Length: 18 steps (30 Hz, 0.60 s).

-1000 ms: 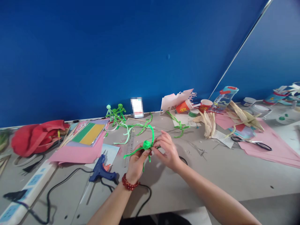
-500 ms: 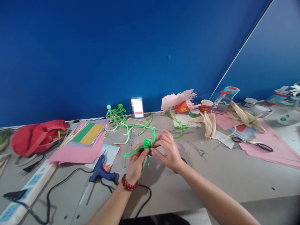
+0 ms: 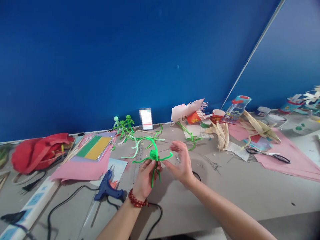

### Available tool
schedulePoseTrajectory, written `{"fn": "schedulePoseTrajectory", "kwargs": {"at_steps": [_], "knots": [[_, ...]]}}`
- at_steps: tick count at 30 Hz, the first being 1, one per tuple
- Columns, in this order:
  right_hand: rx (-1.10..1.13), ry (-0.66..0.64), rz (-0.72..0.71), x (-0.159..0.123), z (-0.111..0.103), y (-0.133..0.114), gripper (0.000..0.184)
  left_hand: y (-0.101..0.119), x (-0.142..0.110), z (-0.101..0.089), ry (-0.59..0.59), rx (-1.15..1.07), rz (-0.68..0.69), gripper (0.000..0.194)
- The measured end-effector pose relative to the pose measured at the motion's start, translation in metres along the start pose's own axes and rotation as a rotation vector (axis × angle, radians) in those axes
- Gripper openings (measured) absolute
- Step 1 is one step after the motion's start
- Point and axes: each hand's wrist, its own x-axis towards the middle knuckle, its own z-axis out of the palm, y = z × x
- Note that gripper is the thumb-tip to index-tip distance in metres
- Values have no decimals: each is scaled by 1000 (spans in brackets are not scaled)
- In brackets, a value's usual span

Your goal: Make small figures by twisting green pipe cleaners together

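A bright green pipe-cleaner figure (image 3: 153, 154) with a coiled round head, side arms and hanging legs is pinched in my left hand (image 3: 146, 178), which wears a red bead bracelet. One long green strand arches up behind its head. Just to the right, my right hand (image 3: 182, 164) is apart from the figure, fingers spread and curved, with nothing visible in it. Small finished-looking green pipe-cleaner figures (image 3: 123, 126) stand by the wall, and loose green pipe cleaners (image 3: 191, 136) lie further right. Behind my left hand lies a clear ruler (image 3: 138, 165).
A blue glue gun (image 3: 107, 188) and its black cable lie left, near a white power strip (image 3: 32, 203). Pink paper (image 3: 82, 170) and a red cloth bag (image 3: 41, 151) are further left. To the right are scissors (image 3: 271, 155), corn husks (image 3: 222, 135) and paper cups (image 3: 196, 117).
My right hand has let go of the figure's right arm and opened, moving slightly right. That green arm now sticks out freely. The figure remains in my left hand.
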Motion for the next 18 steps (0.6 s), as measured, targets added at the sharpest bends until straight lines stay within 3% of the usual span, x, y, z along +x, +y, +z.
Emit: {"fn": "schedulePoseTrajectory", "kwargs": {"at_steps": [2, 6, 13, 18], "knots": [[72, -79, 73, -1, 3, -1, 41, -1, -1, 0, 26, 48, 23, 34], [176, -242, 26, -1, 6, -6, 20, -4, -2, 0, 44, 169, 106, 31], [209, -198, 170, 1, 6, -9, 18, -9, 0, -6, -73, 507, 317, 17], [267, -220, 215, 1, 7, -8, 11, -9, -3, -7, -56, 479, 375, 24]]}}
